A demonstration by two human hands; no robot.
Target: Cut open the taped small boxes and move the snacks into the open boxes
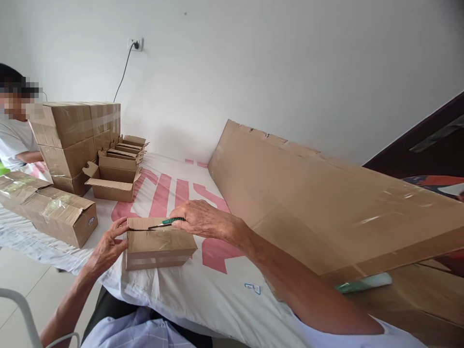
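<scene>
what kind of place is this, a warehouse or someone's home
Probably a room used as a small packing workspace, not a warehouse: stacked taped cartons, open empty boxes and a large flat cardboard sheet lie on a cloth-covered table, where the right hand runs a green-handled cutter along a small carton.
</scene>
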